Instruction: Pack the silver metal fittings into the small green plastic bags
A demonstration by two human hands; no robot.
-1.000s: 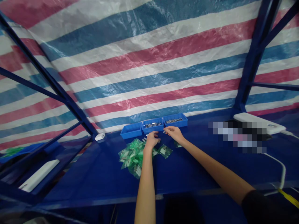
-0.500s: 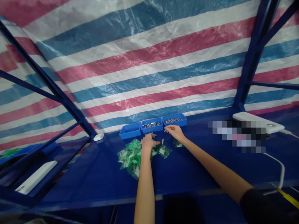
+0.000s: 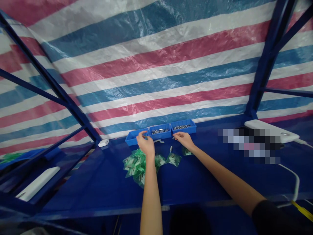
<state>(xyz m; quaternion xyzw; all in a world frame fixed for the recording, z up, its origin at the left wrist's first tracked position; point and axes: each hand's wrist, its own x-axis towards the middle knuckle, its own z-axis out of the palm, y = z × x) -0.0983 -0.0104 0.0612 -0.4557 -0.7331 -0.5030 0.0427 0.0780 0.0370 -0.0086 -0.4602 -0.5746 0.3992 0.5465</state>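
My left hand (image 3: pixel 146 144) is raised at the front of the left blue bin (image 3: pixel 132 140), its fingers apart, with nothing clear between them. Thumb and fingers of my right hand (image 3: pixel 184 139) pinch a small metal cylinder (image 3: pixel 173 137) in front of the right bin (image 3: pixel 183 130). Loose metal cylinders (image 3: pixel 160 141) lie on the table before the middle bin (image 3: pixel 160 135). Another cylinder (image 3: pixel 171 148) stands nearer me, just behind a small clear bag (image 3: pixel 173 159) of parts. Below my left hand is a heap of green-tinted bags (image 3: pixel 134 164), partly hidden by my forearm.
Small metal parts fill the middle and right bins. Another small bag (image 3: pixel 187 150) lies beneath my right wrist. A white adapter (image 3: pixel 103 143) sits at the left back. On the right are a white device (image 3: pixel 271 129), a pixelated patch and a white cable (image 3: pixel 297 181).
My left hand has lifted from the loose cylinders and moved left to the left bin, uncovering cylinders and the small bag. My right hand keeps its pinch, almost unmoved.
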